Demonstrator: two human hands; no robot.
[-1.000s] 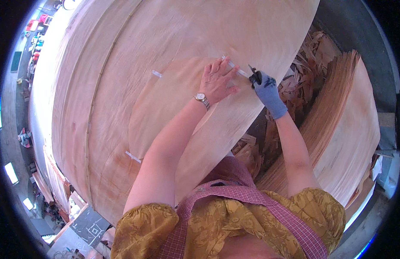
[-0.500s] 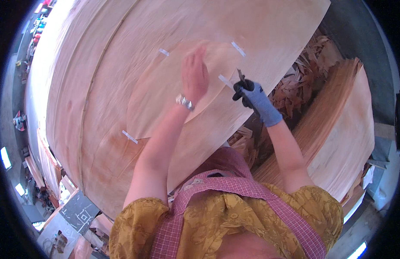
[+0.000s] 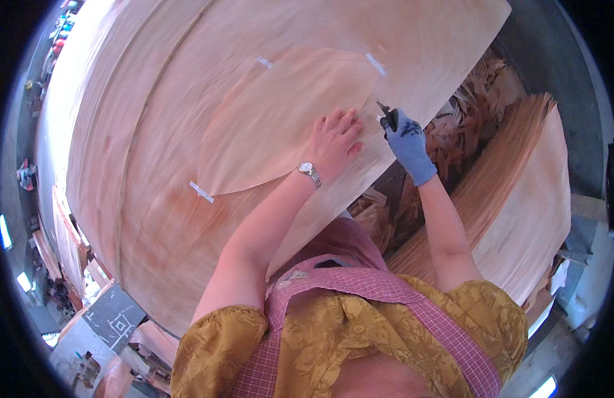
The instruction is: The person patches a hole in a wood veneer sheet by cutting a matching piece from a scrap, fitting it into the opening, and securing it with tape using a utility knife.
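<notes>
My left hand, bare with a metal-band watch on the wrist, lies with fingers spread on the lower right edge of an oval patch of thin wood veneer. The patch rests on a large veneer sheet. Strips of white tape bridge parts of its edge. My right hand, in a blue and black glove, is closed round a slim dark knife, whose tip points up and left just beyond the patch's right side. Its handle is mostly hidden in the fist.
Broken veneer scraps lie beyond the sheet's right edge. A thick stack of veneer sheets stands at the right. A long raised line runs down the sheet's left part. A dark board with white marks sits at lower left.
My left hand has come down and right, from above the patch to flat on its edge. My right hand has shifted right with the knife, and the tape strip beside it is mostly out of sight.
</notes>
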